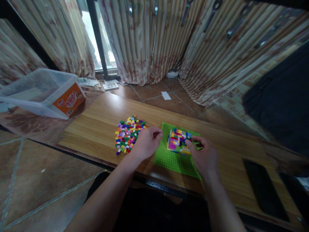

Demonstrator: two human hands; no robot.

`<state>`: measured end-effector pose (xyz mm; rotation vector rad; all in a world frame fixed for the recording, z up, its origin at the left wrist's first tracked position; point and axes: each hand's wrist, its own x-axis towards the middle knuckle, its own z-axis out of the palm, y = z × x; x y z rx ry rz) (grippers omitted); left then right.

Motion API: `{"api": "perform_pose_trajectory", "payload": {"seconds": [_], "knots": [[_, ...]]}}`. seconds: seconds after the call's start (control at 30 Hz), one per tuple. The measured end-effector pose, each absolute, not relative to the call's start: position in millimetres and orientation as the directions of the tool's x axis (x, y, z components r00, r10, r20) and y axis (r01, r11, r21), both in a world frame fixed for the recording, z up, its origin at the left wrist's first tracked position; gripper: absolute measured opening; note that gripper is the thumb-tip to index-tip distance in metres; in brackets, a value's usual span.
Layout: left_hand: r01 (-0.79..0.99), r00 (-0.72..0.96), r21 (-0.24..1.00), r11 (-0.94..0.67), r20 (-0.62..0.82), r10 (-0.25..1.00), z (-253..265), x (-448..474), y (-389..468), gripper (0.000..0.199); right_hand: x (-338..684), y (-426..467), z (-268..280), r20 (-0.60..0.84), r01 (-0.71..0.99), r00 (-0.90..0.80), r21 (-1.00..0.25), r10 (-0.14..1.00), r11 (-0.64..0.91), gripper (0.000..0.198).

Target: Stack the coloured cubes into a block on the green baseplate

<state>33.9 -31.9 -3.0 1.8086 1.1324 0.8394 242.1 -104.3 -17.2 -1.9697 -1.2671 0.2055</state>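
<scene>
Hovering between the loose bricks (127, 133) on the left and the green baseplate (169, 162), the left hand (146, 143) has curled fingers — whether they pinch anything, I cannot tell. The right hand (205, 155) is at the right end of the multicoloured brick build (177, 139), atop the baseplate — thumb and fingers bent, their grip unclear

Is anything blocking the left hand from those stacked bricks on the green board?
Nothing visible: between the left hand and the stacked bricks lies only bare green board. The right hand is at their other side.
</scene>
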Motion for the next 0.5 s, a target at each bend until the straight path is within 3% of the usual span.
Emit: {"api": "perform_pose_trajectory", "payload": {"seconds": [0.5], "knots": [[0.399,0.342,0.874,-0.276,0.137,0.930,-0.1,29.2,-29.2,0.022,235.9,-100.5,-18.5,0.144,0.617,0.540,-0.738,0.829,-0.274,0.043]]}}
